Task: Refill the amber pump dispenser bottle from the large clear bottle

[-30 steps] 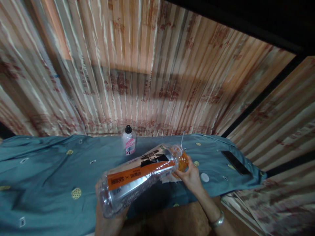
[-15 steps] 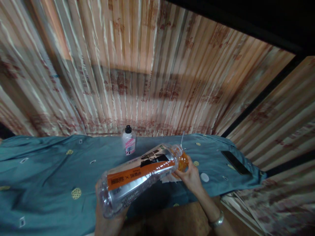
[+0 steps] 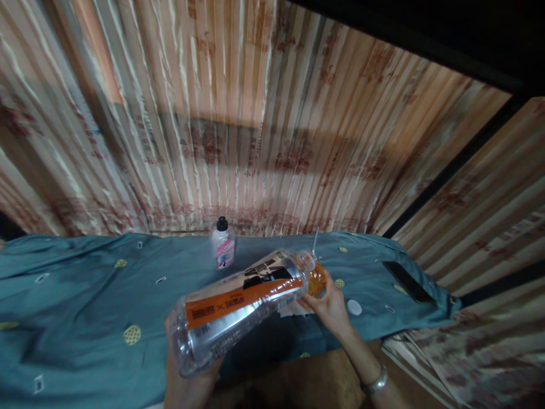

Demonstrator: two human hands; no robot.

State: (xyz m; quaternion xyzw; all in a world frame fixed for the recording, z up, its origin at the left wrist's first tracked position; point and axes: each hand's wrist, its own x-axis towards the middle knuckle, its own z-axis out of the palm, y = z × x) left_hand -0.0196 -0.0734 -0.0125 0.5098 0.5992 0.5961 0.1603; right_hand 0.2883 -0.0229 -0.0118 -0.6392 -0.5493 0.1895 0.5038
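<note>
My left hand (image 3: 189,389) is wrapped round the base of a large clear plastic bottle (image 3: 242,301) with an orange and silver label. The bottle lies tilted, its neck up and to the right, and hides most of the fingers. Against that neck, my right hand (image 3: 334,309) grips a small see-through container (image 3: 317,281) that looks orange; the bottle partly covers it. A thin pale stick or straw (image 3: 315,241) rises just behind the container. Whether liquid is flowing between the two cannot be made out. Below the neck is a whitish piece, perhaps tissue (image 3: 293,308).
A small bottle with a black cap and pink label (image 3: 223,250) stands at the back of the teal cloth (image 3: 97,295). Right of my hand lies a round white lid (image 3: 354,307). Farther right is a dark phone-like slab (image 3: 407,282). Patterned curtains (image 3: 255,113) hang behind.
</note>
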